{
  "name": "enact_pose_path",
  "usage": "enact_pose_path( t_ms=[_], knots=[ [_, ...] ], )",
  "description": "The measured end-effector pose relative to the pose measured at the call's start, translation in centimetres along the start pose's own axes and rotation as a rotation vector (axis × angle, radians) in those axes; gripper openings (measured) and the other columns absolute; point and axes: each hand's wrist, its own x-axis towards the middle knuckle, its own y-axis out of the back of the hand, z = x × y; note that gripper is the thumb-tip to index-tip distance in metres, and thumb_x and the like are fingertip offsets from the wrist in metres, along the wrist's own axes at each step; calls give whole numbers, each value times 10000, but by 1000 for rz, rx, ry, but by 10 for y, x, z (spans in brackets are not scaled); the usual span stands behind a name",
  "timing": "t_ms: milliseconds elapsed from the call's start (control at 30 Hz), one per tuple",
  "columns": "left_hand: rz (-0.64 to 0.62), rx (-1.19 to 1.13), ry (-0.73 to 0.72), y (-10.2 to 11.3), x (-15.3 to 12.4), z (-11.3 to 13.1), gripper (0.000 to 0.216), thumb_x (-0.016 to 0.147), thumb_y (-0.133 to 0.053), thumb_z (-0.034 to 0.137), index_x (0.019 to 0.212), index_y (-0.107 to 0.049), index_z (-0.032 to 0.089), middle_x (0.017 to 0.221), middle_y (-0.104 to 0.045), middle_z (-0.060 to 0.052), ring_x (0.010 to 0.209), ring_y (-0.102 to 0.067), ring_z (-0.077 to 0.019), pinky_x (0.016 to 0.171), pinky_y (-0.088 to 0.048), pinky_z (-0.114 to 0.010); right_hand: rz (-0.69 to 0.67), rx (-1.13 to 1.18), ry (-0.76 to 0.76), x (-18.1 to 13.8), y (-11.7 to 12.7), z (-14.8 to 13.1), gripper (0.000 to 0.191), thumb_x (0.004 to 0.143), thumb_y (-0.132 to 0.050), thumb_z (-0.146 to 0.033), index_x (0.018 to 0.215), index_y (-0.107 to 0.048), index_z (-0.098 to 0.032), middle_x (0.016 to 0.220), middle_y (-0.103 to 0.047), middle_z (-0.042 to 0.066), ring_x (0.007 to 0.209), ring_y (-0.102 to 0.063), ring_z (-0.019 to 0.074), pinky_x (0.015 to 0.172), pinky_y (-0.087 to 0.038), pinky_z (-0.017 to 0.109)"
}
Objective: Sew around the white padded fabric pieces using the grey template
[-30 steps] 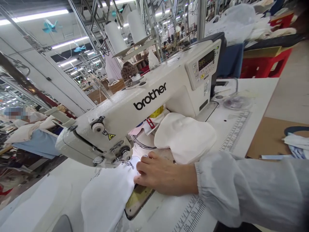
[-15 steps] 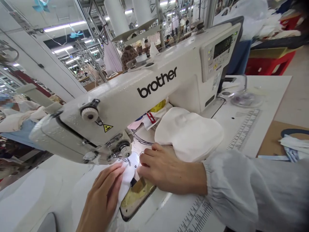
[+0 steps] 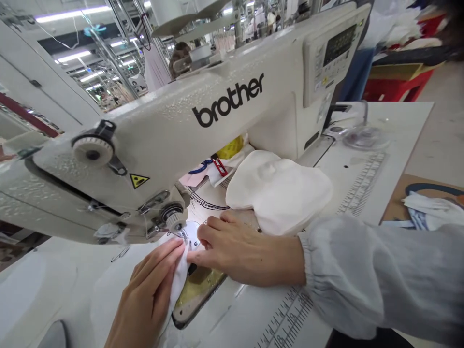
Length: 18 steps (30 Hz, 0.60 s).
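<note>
A white Brother sewing machine point(image 3: 203, 125) stands across the table. My left hand point(image 3: 145, 295) lies on a piece of white fabric point(image 3: 177, 285) just before the needle point(image 3: 183, 237), fingers stretched along the cloth and pressing it down. My right hand point(image 3: 235, 251) rests beside the needle on the right, fingers curled and pinching the fabric's edge at the presser foot. A brass-coloured plate point(image 3: 197, 292) shows under the cloth between both hands. A stack of white cut pieces point(image 3: 279, 191) lies just behind my right wrist.
A printed ruler point(image 3: 286, 321) runs along the white table. A clear dish point(image 3: 362, 137) sits at the back right. Brown cardboard with cloth scraps point(image 3: 427, 203) lies right. Red stools point(image 3: 395, 87) and other workstations stand behind.
My left hand came into view and settled on the fabric by the needle. My right hand shifted slightly left toward the presser foot. The view moved closer to the machine.
</note>
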Motion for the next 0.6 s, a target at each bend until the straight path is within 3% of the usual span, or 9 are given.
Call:
enact_pose_path(
  t_ms=[167, 367, 600],
  knots=[
    [-5, -27, 16, 0, -2, -6, 321, 962, -455, 254, 1254, -586, 286, 1319, -639, 26, 1195, -612, -107, 1084, -424, -209, -65, -23, 17, 2, 2, 0, 282, 1009, -416, -126, 1217, -579, -222, 1083, -557, 99, 855, -443, 211, 723, -308, 362],
    [-76, -125, 131, 0, -8, -17, 335, 949, -483, 300, 1265, -590, 332, 1347, -622, 64, 1218, -606, -122, 1080, -418, -236, 57, 9, -12, 4, -9, 4, 207, 980, -443, -137, 1096, -609, -181, 1077, -549, 105, 855, -446, 228, 713, -324, 372],
    [-117, -155, 90, -5, -22, -35, 420, 941, -484, 266, 1346, -539, 360, 1420, -568, 45, 1263, -581, -224, 1143, -414, -406, 86, -54, -29, 2, -7, -2, 164, 974, -466, -158, 996, -629, -157, 1077, -571, 115, 887, -470, 242, 770, -348, 392]
  ],
)
